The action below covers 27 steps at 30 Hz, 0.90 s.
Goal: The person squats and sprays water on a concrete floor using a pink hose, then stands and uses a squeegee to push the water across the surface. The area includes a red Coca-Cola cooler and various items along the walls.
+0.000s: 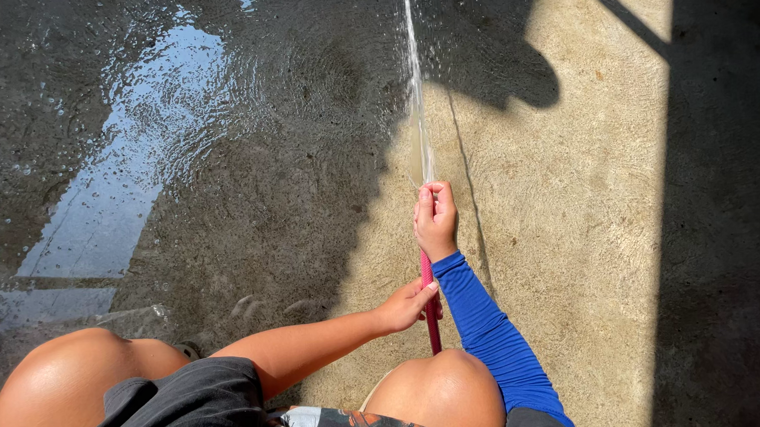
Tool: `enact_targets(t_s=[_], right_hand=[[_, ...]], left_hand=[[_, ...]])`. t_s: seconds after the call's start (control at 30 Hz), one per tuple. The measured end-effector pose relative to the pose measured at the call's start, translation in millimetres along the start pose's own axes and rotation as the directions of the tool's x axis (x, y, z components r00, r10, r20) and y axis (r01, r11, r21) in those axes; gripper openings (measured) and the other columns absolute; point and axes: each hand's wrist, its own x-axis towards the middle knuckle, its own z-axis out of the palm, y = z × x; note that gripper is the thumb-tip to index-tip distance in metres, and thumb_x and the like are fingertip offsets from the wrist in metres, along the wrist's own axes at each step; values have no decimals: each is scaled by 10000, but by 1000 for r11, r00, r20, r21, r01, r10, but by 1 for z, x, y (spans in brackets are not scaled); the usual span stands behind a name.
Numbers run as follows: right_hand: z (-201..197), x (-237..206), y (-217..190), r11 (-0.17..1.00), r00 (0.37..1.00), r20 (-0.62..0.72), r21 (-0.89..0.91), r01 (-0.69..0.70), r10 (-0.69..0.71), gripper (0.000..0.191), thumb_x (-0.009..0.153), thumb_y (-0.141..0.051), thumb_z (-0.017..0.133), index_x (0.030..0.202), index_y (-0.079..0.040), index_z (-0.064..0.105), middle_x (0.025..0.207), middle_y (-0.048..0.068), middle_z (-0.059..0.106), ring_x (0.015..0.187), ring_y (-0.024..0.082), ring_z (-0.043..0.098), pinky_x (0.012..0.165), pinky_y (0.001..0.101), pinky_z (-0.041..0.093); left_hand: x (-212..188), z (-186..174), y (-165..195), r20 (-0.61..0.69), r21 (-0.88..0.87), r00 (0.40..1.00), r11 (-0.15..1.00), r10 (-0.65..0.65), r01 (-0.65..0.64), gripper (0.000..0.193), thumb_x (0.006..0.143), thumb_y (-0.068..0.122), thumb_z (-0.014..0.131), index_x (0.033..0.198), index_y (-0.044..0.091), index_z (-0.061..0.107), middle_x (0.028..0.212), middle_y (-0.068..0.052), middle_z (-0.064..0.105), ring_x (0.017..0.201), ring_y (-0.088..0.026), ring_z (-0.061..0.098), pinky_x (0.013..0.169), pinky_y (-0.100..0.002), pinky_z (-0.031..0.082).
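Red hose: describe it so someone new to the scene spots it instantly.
Start at the concrete floor, half wet and dark, half dry and sunlit. Near the bottom centre, two hands meet: the right hand in a blue sleeve and the bare left hand. The red hose runs through both, thin, the only red line, spraying water forward.

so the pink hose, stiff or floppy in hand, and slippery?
Probably flexible, not rigid: the pink hose is thin and both hands steady it, right hand at the outlet, left hand lower down. Likely slick, since the water jet leaves right at the fingers. It may push back while spraying.
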Motion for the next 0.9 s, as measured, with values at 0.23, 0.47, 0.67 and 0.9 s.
enact_targets(t_s=[0.23, 0.47, 0.67, 0.9], right_hand=[[0, -1, -3, 1000, 1000, 7, -4, -6, 6, 69, 1104, -169, 498, 1087, -105, 479, 618, -35, 457, 465, 37, 416, 386, 214, 330], [-4, -1, -1, 1000, 1000, 9, 2, -22, 22, 73, 1105, -174, 500, 1096, -105, 480, 634, -35, 464, 483, 36, 427, 401, 211, 346], [-4, -1, -1, 1000, 1000, 8, 21, -7, 7, 76, 1108, -174, 505, 1092, -103, 483, 649, -30, 470, 487, 39, 431, 400, 213, 351], [-5, -2, -6, 1000, 1000, 3, 7, -25, 25, 69, 1100, -170, 502, 1084, -106, 484, 639, -27, 478, 469, 38, 431, 385, 209, 347]], left_hand=[[-2, 0, 4, 2, 38, 1000, 999, -2, 2, 441, 1069, 541, 322, 1079, 135, 492, 970, -36, 718, 947, -166, 712, 800, -368, 554], [1, 1, 0, 8, 13, 1000, 1000, 10, -10, 438, 1072, 536, 333, 1087, 132, 499, 966, -32, 717, 935, -168, 712, 790, -356, 553], [3, 1, -2, 8, 7, 999, 999, 32, -32, 427, 1074, 523, 348, 1082, 128, 511, 956, -30, 717, 917, -164, 709, 765, -350, 546], [1, 2, 5, 20, 49, 999, 998, 40, -41, 441, 1078, 530, 331, 1080, 129, 515, 944, -31, 721, 909, -156, 697, 769, -343, 540]])
